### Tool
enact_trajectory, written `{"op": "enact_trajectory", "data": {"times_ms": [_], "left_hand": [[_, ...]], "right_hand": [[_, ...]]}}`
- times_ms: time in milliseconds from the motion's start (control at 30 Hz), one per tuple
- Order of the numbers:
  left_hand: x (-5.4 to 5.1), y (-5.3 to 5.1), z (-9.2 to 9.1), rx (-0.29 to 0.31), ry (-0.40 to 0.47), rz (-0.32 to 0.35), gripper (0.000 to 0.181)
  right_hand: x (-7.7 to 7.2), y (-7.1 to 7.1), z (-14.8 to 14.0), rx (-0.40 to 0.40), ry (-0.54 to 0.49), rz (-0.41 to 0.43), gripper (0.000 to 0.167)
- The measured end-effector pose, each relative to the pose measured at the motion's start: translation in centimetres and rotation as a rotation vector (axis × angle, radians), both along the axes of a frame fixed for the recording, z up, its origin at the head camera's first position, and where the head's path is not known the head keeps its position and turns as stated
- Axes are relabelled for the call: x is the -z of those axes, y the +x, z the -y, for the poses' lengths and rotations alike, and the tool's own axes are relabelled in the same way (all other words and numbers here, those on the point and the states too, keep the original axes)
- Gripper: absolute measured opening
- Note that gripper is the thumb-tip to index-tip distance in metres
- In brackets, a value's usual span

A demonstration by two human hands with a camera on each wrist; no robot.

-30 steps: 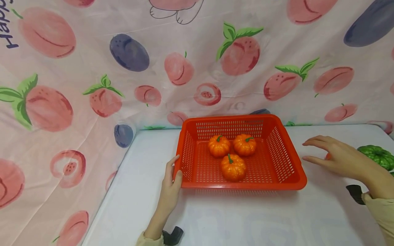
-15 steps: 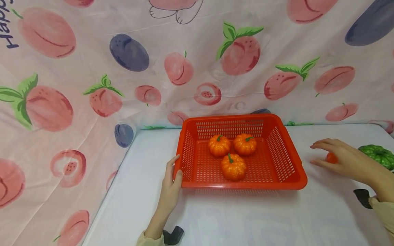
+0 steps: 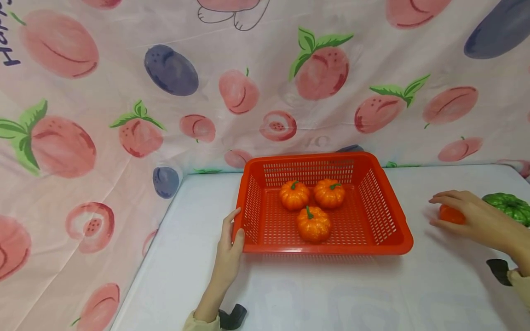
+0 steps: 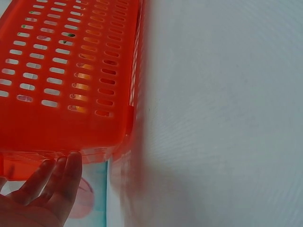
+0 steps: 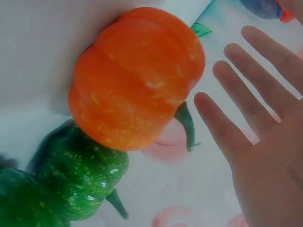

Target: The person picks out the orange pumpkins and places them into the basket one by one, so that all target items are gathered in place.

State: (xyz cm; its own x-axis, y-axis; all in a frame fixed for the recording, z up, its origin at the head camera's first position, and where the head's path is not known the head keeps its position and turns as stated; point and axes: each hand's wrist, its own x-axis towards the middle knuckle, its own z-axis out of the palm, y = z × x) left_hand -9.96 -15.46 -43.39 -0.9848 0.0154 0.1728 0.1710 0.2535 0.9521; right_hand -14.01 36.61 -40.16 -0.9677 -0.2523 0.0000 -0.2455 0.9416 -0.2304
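In the head view, a red plastic basket [image 3: 323, 248] with slotted walls holds three small orange pumpkins: a left one [image 3: 294, 195], a right one [image 3: 329, 193] and a front one [image 3: 314, 224]. My left hand [image 3: 227, 255] rests against the basket's left side; its fairly straight fingers [image 4: 56, 184] touch the rim in the left wrist view. Over on the right, my right hand [image 3: 468, 216] reaches around another orange pumpkin [image 3: 452, 214]. The right wrist view shows the extended fingers apart from this pumpkin [image 5: 137, 78], beside its green stem.
Behind and beyond the right hand lies a green pumpkin [image 3: 507, 206]; the right wrist view has two green ones, a nearer pumpkin [image 5: 83, 172] and a partly cut-off one [image 5: 23, 201]. A fruit-print cloth [image 3: 248, 55] hangs behind the white table [image 3: 323, 299].
My right hand has moved right, away from the basket, to the orange pumpkin, which shows more between thumb and fingers. The left hand and basket stay in place.
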Motion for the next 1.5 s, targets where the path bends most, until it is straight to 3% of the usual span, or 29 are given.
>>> {"op": "enact_trajectory", "data": {"times_ms": [633,800,967,1133,1500], "left_hand": [[0.1,0.0,0.0,-0.012,-0.015,-0.021,0.047],[0.1,0.0,0.0,-0.016,-0.016,-0.018,0.047],[0.1,0.0,0.0,-0.019,-0.018,-0.018,0.047],[0.2,0.0,0.0,-0.018,-0.020,-0.021,0.047],[0.1,0.0,0.0,-0.008,-0.011,-0.020,0.047]], "right_hand": [[0.6,-0.7,-1.3,0.019,-0.027,-0.015,0.047],[0.3,-1.0,-1.7,0.054,0.007,0.043,0.054],[0.2,-1.2,-2.1,0.070,0.038,0.093,0.050],[0.4,-1.2,-2.5,0.068,0.051,0.100,0.044],[0.7,-1.5,-3.1,0.090,0.081,0.120,0.055]]}}
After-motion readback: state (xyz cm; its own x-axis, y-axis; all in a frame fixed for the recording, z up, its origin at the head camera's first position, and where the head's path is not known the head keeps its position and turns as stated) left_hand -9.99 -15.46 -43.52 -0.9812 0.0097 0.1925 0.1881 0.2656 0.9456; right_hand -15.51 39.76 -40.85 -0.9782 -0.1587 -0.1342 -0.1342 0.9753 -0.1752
